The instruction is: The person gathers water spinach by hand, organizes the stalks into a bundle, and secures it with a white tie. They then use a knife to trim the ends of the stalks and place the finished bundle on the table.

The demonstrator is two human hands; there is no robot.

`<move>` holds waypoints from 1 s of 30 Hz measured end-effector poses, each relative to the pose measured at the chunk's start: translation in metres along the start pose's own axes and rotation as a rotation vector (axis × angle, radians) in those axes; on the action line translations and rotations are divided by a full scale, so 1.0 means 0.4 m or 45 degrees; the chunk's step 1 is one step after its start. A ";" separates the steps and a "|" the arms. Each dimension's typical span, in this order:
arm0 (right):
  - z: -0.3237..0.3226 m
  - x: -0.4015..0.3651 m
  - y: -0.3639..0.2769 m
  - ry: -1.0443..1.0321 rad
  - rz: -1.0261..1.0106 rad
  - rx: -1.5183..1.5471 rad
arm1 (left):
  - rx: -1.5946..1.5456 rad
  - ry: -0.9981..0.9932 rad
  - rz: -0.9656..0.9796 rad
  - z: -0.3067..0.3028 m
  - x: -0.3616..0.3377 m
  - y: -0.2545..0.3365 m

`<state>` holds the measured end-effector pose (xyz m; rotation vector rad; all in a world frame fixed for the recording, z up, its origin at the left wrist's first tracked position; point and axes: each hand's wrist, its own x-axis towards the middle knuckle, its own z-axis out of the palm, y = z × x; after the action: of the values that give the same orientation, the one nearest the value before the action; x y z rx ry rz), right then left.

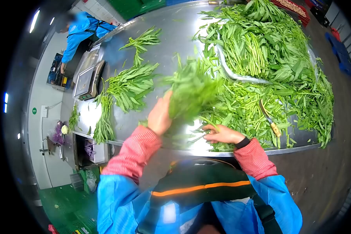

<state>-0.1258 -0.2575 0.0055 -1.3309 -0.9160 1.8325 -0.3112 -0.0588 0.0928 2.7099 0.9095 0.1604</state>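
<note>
My left hand [160, 114] is closed around a bunch of water spinach [195, 89], raised over the metal table and smeared by motion. Lower and to the right, my right hand [222, 135] has its fingers bent together on a little water spinach [202, 136] at the near edge of the pile. A curved knife with a wooden handle [275, 129] lies on the loose greens to the right of that hand. Behind it, a large heap of water spinach [253, 50] rests on and around a clear plastic sheet [238, 77].
Separate bunches of water spinach [130, 86] lie on the left of the metal table [169, 39], beside a weighing scale [89, 82]. A person in blue [84, 31] stands at the far left. A red crate [296, 9] sits far right, and a green plastic surface [68, 206] lies lower left.
</note>
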 end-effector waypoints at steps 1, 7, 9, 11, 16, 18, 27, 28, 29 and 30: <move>-0.010 -0.022 -0.007 0.037 -0.043 0.010 | 0.165 -0.166 0.060 0.046 -0.003 -0.060; -0.154 -0.114 -0.068 0.977 -0.432 -0.242 | 0.087 0.015 0.119 0.005 -0.021 0.003; -0.153 -0.079 -0.095 1.132 -0.527 -0.372 | 0.036 0.030 0.150 -0.016 -0.020 0.030; -0.120 -0.029 -0.118 1.177 -0.556 -0.594 | -0.072 0.136 0.161 -0.015 -0.014 0.040; -0.142 -0.071 -0.108 0.812 -0.626 0.103 | -0.045 0.307 0.148 -0.036 -0.040 -0.001; -0.190 -0.065 -0.112 1.184 -0.642 -0.009 | 0.089 0.321 0.210 -0.061 -0.046 0.000; -0.043 0.070 -0.259 0.992 -0.279 -0.984 | 0.510 0.242 0.483 -0.089 -0.039 0.087; -0.035 0.088 -0.235 1.041 -0.436 -0.864 | 0.517 0.233 0.480 -0.090 -0.043 0.086; -0.030 0.104 -0.213 1.081 -0.523 -0.748 | 0.525 0.220 0.471 -0.091 -0.048 0.082; -0.033 0.098 -0.208 1.066 -0.552 -0.630 | 0.507 0.248 0.461 -0.089 -0.054 0.068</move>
<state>-0.1123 -0.1794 0.0543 -1.7967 -1.0804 0.6135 -0.3195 -0.0846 0.1343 3.2622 0.5293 0.3542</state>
